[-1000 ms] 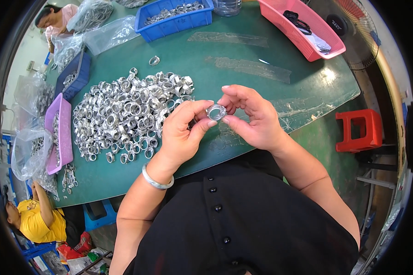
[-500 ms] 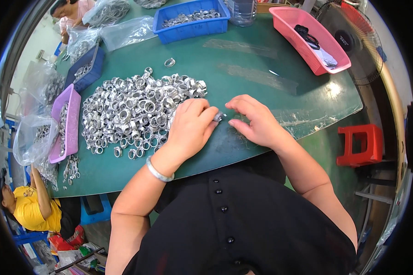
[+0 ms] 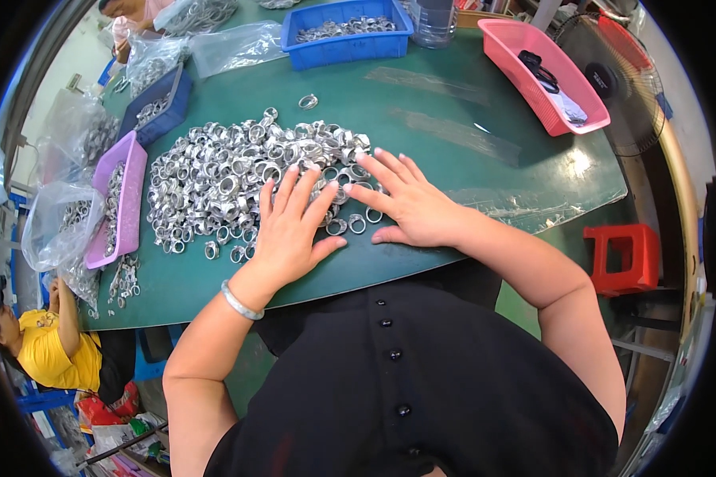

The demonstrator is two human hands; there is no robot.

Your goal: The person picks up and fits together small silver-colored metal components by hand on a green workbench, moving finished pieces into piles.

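A wide heap of silver metal rings (image 3: 215, 179) covers the middle left of the green table (image 3: 422, 95). My left hand (image 3: 290, 230) lies palm down on the heap's near right part, fingers spread, a pale bangle (image 3: 240, 302) on its wrist. Beside it, my right hand (image 3: 414, 208) rests with fingers fanned out over the heap's right end. Neither hand grips anything, though rings under the palms are hidden. A few rings show in the gap between my hands. One loose ring (image 3: 308, 102) lies apart beyond the heap.
Purple (image 3: 135, 199) and dark blue (image 3: 175, 107) bins of metal parts line the left, near clear plastic bags (image 3: 64, 211). A blue bin (image 3: 346, 56) stands at the back, a pink basket (image 3: 525, 71) back right. Two people sit left; a red stool (image 3: 644, 254) is right.
My hands, earlier curled at the heap's right edge with a small metal piece at the left fingers, are now spread flat on the rings. The heap's right side has shifted.
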